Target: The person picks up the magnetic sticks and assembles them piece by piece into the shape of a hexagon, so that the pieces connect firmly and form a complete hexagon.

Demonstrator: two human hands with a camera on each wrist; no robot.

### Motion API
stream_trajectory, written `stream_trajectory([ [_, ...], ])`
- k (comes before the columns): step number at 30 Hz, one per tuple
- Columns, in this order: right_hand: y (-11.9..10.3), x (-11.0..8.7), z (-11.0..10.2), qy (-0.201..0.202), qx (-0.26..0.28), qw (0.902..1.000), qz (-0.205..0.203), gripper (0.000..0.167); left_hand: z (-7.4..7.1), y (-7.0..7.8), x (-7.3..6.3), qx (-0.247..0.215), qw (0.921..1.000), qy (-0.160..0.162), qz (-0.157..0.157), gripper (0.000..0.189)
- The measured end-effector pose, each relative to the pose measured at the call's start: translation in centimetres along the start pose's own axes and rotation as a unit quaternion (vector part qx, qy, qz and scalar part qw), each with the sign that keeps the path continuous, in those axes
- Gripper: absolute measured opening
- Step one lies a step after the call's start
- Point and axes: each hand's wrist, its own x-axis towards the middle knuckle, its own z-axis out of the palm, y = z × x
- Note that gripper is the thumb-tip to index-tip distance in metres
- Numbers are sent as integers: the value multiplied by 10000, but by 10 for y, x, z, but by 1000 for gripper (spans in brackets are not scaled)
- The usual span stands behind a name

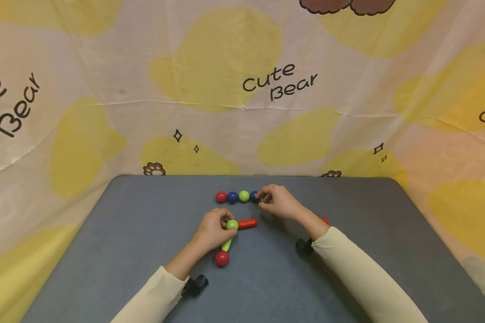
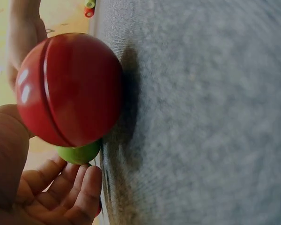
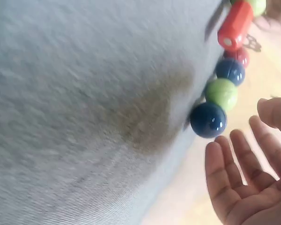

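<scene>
My left hand (image 1: 214, 228) pinches a green ball (image 1: 232, 224) between thumb and fingers. A red rod (image 1: 248, 223) sticks out from this ball to the right. Below it a green rod (image 1: 227, 245) leads toward me to a red ball (image 1: 222, 258), which looms large in the left wrist view. At the back, my right hand (image 1: 280, 202) is beside a dark blue ball (image 3: 208, 120), its fingers spread and slightly bent. That ball ends a row with another green ball (image 1: 244, 196), a second blue ball (image 1: 232, 197) and another red ball (image 1: 221, 197).
Another red rod (image 1: 324, 220) shows partly behind my right forearm. Ends of a green and a red rod (image 2: 89, 12) appear far off in the left wrist view. Everything lies on a grey table (image 1: 145, 197), with a printed cloth (image 1: 210, 58) hanging behind its far edge.
</scene>
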Motion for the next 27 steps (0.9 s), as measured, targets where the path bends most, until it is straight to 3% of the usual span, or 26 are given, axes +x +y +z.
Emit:
stream_trajectory([
  [9,8,18,2,-90,-11,9988,471,29,-1,-1,1,123,9999,104,-3,24],
  [22,17,32,13,-121,-228,9986,452,38,-3,-3,1,281,9996,64,38,21],
  [27,17,34,15,-117,-193,9990,398,33,-3,-4,2,296,9995,57,-43,21],
])
